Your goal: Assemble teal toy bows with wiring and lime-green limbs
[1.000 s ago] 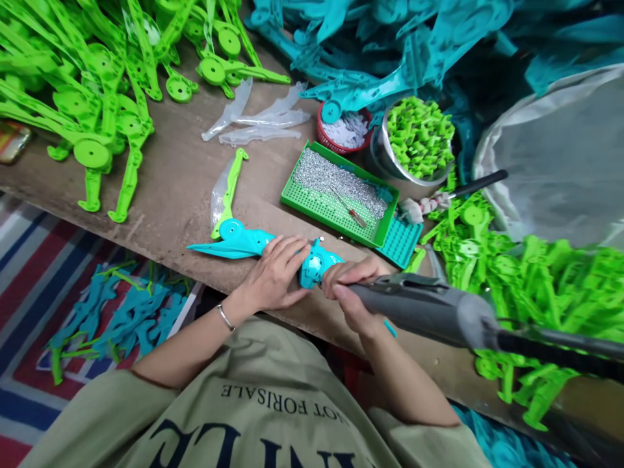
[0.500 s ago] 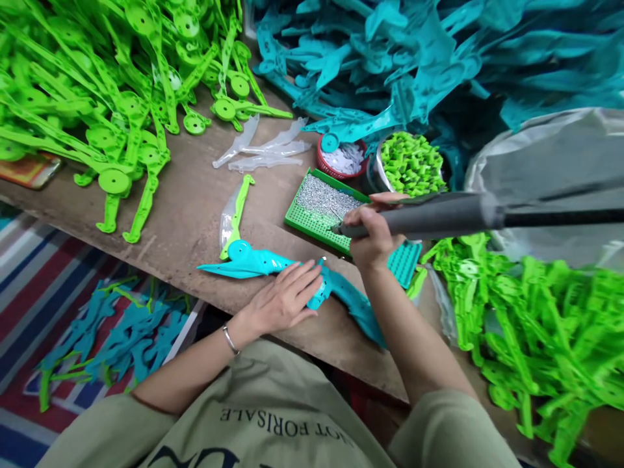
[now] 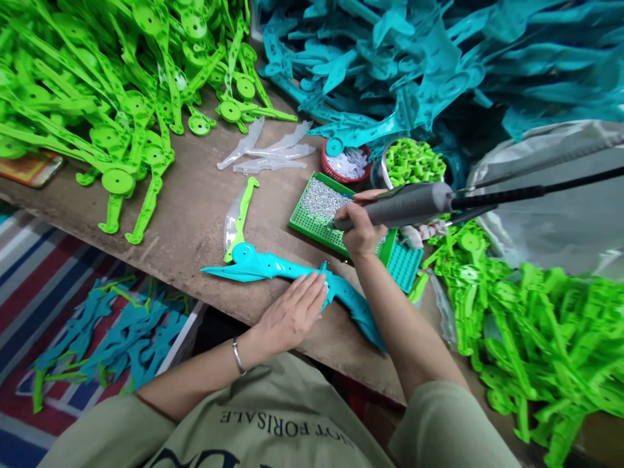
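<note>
The right grip [image 3: 361,226], clamped around a power screwdriver [image 3: 419,205], has moved from the blue plastic piece [image 3: 263,265] to the green tray [image 3: 316,239]; fastening appears paused. The left grip [image 3: 292,312], fingers flat and together, rests on the piece near the table's [image 3: 190,214] front edge. Tabletop extends leftward; a green pile [image 3: 536,325] bounds the right.

The olive shirt [image 3: 287,396] reads "NOT FORISALE", upside down, above larger cut-off letters.
</note>
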A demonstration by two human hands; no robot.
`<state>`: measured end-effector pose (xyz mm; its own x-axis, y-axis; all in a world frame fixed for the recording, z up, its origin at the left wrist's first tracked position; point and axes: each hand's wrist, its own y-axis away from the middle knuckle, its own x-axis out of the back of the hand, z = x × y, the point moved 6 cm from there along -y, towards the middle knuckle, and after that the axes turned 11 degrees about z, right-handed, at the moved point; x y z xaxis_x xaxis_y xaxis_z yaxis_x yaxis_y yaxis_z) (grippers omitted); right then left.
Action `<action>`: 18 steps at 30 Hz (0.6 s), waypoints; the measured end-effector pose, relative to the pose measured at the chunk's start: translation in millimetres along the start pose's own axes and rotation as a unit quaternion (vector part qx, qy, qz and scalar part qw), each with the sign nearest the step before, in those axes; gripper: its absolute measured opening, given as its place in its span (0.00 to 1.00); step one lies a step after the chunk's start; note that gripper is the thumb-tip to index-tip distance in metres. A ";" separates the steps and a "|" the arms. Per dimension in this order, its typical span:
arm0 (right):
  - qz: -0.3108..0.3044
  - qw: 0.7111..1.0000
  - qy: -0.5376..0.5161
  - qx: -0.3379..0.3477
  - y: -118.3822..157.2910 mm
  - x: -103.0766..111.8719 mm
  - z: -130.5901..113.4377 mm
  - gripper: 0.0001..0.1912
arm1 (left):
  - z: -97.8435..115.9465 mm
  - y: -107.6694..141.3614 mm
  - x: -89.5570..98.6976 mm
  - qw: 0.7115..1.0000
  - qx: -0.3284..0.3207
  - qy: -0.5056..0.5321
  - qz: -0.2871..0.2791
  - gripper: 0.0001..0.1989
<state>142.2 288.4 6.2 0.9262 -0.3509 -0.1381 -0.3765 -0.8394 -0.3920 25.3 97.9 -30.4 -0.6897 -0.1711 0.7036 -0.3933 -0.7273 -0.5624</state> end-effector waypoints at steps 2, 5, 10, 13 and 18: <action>-0.016 1.000 0.007 0.000 -1.5 -2.1 1.1 0.17 | 3.7 2.4 -0.1 1.000 0.006 -0.018 0.010 0.28; -0.020 1.000 0.001 -0.009 -4.5 -2.4 -2.4 0.16 | 5.3 2.7 0.5 0.999 -0.002 -0.035 0.016 0.25; -0.003 0.998 -0.059 -0.007 7.5 -3.2 -39.8 0.13 | 4.6 3.3 -2.4 0.999 -0.010 -0.033 -0.003 0.26; -0.075 0.992 -0.101 -0.023 35.4 -13.9 -65.8 0.13 | 5.5 5.1 -4.7 1.000 -0.010 -0.028 -0.007 0.26; -0.188 0.972 -0.116 -0.076 81.7 -27.8 -73.6 0.12 | 5.8 4.0 -4.3 0.999 -0.012 -0.030 0.003 0.19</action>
<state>84.1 199.0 45.0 0.9722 0.0813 -0.2198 0.0074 -0.9481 -0.3179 30.3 91.8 -33.2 -0.6543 -0.2154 0.7249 -0.4042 -0.7106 -0.5759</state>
